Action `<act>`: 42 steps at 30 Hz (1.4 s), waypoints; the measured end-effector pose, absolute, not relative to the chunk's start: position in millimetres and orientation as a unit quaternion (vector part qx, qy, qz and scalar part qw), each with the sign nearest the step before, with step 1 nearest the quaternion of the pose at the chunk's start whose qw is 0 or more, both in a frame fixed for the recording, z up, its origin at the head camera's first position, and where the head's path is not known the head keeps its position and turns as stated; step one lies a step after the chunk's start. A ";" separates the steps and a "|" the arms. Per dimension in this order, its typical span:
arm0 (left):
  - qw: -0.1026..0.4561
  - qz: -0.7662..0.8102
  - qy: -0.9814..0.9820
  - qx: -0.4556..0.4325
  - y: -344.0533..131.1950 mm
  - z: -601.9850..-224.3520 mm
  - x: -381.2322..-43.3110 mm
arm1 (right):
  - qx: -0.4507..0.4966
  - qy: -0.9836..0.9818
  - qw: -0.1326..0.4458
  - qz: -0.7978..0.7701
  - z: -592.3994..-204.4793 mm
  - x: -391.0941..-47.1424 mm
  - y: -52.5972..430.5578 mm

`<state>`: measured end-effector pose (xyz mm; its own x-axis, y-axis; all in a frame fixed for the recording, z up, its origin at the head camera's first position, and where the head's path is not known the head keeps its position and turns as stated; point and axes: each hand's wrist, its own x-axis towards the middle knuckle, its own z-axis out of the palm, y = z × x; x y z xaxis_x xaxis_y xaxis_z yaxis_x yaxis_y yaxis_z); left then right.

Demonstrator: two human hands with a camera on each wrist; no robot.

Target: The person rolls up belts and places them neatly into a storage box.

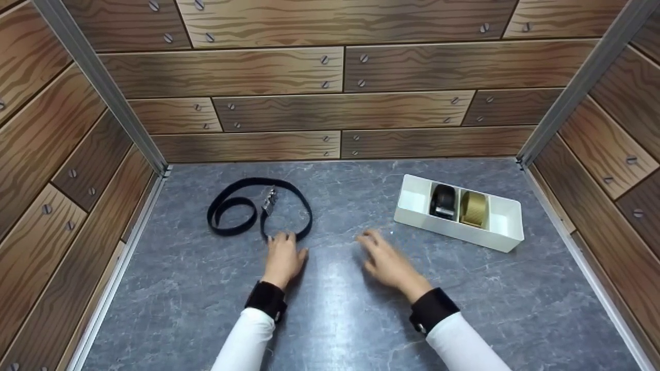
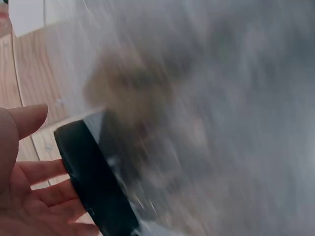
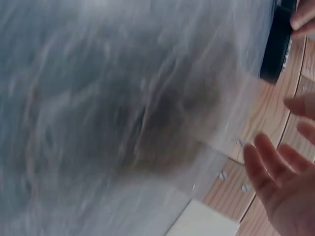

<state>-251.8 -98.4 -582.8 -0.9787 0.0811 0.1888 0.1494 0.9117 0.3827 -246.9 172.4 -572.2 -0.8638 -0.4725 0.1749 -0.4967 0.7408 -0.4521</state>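
A black belt [image 1: 258,181] stands on its edge on the grey tabletop, bent into loops, with a silver buckle [image 1: 269,200] inside the larger one. My left hand [image 1: 282,260] is at the near side of that loop. In the left wrist view its fingers [image 2: 47,191] are extended against the outer face of the belt [image 2: 93,172], and the thumb stands apart. To the right, my right hand [image 1: 389,263] is held low over the tabletop, holding nothing. Its fingers [image 3: 266,162] are spread and slightly bent in the right wrist view.
At the right stands a white divided box [image 1: 454,232]. Its middle compartments hold a black rolled belt [image 1: 443,201] and a gold-tan rolled belt [image 1: 473,208]. Wood-patterned walls [image 1: 330,111] enclose the tabletop [image 1: 340,309] at the back and both sides.
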 end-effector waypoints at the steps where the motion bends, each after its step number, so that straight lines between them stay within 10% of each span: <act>1: 0.090 -0.209 -0.971 -0.069 -93.7 -584.1 -249.9 | 0.274 -0.930 0.005 0.244 -573.5 -245.5 170.1; 19: 0.051 -0.297 -0.922 -0.243 -27.1 -578.1 -214.7 | 0.307 -0.921 -0.047 0.237 -583.9 -239.6 149.4; 30: 0.255 -0.187 -0.940 -0.128 -89.6 -588.3 -236.7 | 0.248 -0.931 0.049 0.263 -593.7 -252.5 189.5; 42: 0.096 -0.113 -0.985 -0.090 -132.2 -583.2 -231.0 | 0.193 -0.942 0.075 0.264 -592.9 -259.5 223.1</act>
